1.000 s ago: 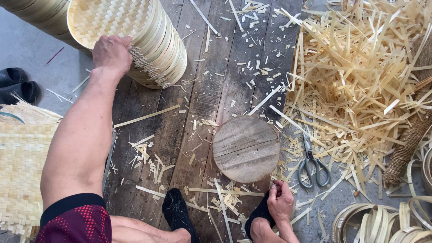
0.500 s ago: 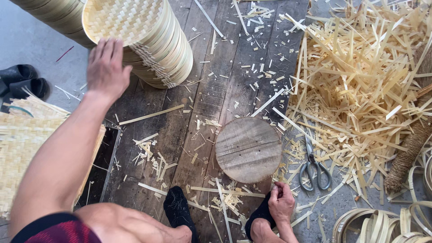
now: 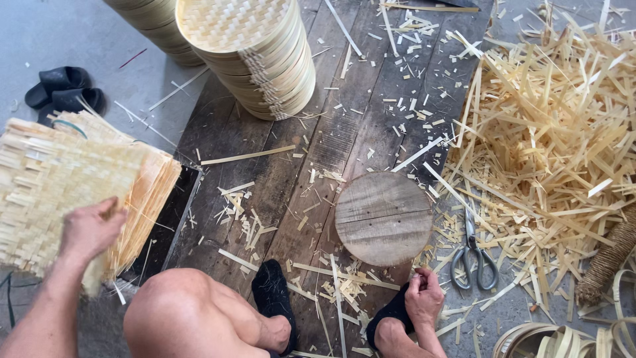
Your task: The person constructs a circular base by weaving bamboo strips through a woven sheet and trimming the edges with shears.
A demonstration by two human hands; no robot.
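While gripping the stack of woven bamboo mats [image 3: 73,179] at its near edge, left hand [image 3: 89,229] closed on the loose sheets — thumb over top, fingers hidden beneath. Right hand [image 3: 424,298] curled narrow near the right foot, resting, nothing clearly held. Just beyond it, round wooden block [image 3: 383,217]; to its right, scissors [image 3: 472,255] on the floor. Could perhaps slip — thin mats fanning apart, only one edge pinched, frayed ends catching on the plank edge below.

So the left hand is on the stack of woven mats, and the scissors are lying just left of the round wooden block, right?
Not quite: the head view shows the scissors right of the round wooden block, beside the strip pile. The left hand is indeed on the stack of woven mats.
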